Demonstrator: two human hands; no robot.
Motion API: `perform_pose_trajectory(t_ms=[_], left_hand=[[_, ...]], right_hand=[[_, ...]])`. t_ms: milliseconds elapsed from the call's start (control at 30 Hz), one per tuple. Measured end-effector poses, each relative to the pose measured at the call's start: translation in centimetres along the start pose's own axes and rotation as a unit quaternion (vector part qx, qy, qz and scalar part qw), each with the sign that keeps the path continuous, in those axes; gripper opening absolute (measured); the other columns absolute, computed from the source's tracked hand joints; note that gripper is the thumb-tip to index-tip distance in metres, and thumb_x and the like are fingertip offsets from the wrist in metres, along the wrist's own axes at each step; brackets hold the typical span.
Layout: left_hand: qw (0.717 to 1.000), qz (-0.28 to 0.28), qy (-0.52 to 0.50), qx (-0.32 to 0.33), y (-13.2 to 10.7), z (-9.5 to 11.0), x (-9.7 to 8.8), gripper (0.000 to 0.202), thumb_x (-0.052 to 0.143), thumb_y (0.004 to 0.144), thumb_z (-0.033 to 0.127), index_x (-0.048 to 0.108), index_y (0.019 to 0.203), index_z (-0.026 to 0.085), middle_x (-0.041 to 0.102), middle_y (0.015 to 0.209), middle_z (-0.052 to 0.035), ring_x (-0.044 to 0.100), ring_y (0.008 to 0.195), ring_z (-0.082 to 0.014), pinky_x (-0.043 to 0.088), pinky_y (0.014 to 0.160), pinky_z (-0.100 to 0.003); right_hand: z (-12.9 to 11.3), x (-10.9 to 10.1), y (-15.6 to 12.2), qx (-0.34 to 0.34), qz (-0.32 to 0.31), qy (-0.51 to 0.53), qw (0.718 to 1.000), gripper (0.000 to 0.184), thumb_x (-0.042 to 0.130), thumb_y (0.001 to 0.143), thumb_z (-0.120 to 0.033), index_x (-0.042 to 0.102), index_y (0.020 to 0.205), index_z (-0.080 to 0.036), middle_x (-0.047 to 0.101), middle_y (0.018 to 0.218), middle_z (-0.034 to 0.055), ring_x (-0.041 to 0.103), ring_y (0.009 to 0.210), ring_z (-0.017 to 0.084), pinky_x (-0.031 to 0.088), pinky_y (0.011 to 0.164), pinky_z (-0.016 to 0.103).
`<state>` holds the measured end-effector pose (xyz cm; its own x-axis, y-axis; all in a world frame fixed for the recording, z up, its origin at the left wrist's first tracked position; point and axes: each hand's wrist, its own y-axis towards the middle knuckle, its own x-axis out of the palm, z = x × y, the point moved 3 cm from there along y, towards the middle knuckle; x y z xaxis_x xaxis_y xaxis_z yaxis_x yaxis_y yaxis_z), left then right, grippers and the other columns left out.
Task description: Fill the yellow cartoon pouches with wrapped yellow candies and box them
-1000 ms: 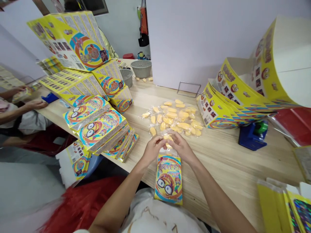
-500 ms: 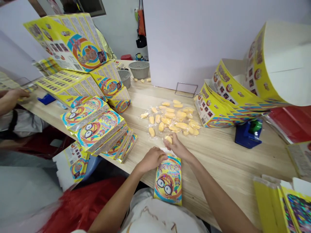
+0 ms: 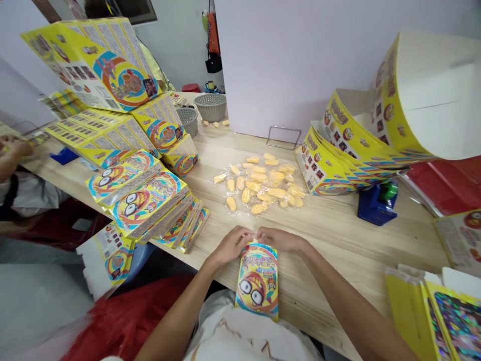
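A yellow box [image 3: 257, 281] with a cartoon face in glasses lies at the table's near edge, against my body. At its far end, my left hand [image 3: 235, 244] has its fingers curled in around the left top corner. My right hand [image 3: 280, 238] bends over the right top corner, its fingertips meeting the left ones at the end flap. Both hands look closed on the box; the fingertips partly hide the flap. Beyond them lies a loose pile of yellow pieces in clear wrappers [image 3: 276, 192], one wrapped piece [image 3: 259, 208] at its near edge.
Filled boxes [image 3: 150, 198] are stacked on the left beside larger display cartons [image 3: 124, 75]. Nested open cartons [image 3: 330, 155] and a blue tape dispenser [image 3: 378, 203] stand right. Flat yellow boxes [image 3: 409, 306] lie near right. Another person's hand [image 3: 17, 148] shows far left.
My right hand has let go of a wrapped yellow piece and moved down to the box's far end. A wrapped piece now shows at the pile's near edge. My left hand stays at the box.
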<state>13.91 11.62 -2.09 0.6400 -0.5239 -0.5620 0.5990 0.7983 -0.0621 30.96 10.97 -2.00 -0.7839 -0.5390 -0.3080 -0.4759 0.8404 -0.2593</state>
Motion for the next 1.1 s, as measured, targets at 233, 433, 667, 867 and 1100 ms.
perform_pose_trajectory(t_ms=[233,433,667,867,1100], left_hand=[[0.998,-0.040,0.054,0.007,1.0,1.1,-0.1,0.040,0.041,0.088,0.035,0.055,0.055,0.016,0.055,0.060,-0.0027,0.049,0.065,-0.0151,0.037,0.069,-0.028],[0.996,-0.079,0.032,0.039,0.8,2.1,-0.6,0.039,0.043,0.087,0.036,0.055,0.056,0.016,0.054,0.058,0.0012,0.049,0.061,-0.0111,0.039,0.066,-0.022],[0.999,0.051,0.017,-0.002,-0.6,3.4,-0.9,0.017,0.050,0.084,0.032,0.058,0.089,0.018,0.060,0.093,-0.0045,0.053,0.093,-0.0177,0.040,0.085,-0.030],[0.975,0.101,-0.172,-0.097,-3.2,2.0,1.1,0.029,0.050,0.083,0.035,0.052,0.108,0.019,0.060,0.093,-0.0038,0.058,0.081,-0.0159,0.047,0.072,-0.028],[0.972,0.047,-0.214,-0.090,-2.3,3.2,0.7,0.028,0.045,0.086,0.038,0.061,0.079,0.016,0.062,0.095,-0.0057,0.057,0.087,-0.0164,0.043,0.078,-0.027]], right_hand=[[0.4,0.5,-1.0,0.001,0.175,-0.015,0.984,0.029,0.070,0.060,-0.049,0.066,0.064,-0.021,0.062,0.079,0.0058,0.055,0.084,0.024,0.042,0.081,0.038],[1.8,3.7,-5.1,0.047,0.318,0.083,0.943,0.041,0.045,0.080,-0.050,0.056,0.104,-0.019,0.064,0.092,0.0101,0.061,0.080,0.023,0.048,0.070,0.038],[-0.2,5.2,-7.2,0.091,0.402,0.247,0.877,0.037,0.062,0.065,-0.053,0.065,0.076,-0.018,0.067,0.078,0.0062,0.059,0.073,0.022,0.046,0.063,0.031],[0.0,4.5,-6.8,0.082,0.394,0.296,0.866,0.032,0.064,0.065,-0.049,0.054,0.053,-0.021,0.051,0.052,-0.0023,0.049,0.052,0.015,0.041,0.051,0.027],[0.2,5.0,-6.3,0.070,0.327,0.410,0.849,0.041,0.064,0.067,-0.046,0.061,0.102,-0.025,0.069,0.088,0.0045,0.064,0.076,0.023,0.050,0.067,0.035]])
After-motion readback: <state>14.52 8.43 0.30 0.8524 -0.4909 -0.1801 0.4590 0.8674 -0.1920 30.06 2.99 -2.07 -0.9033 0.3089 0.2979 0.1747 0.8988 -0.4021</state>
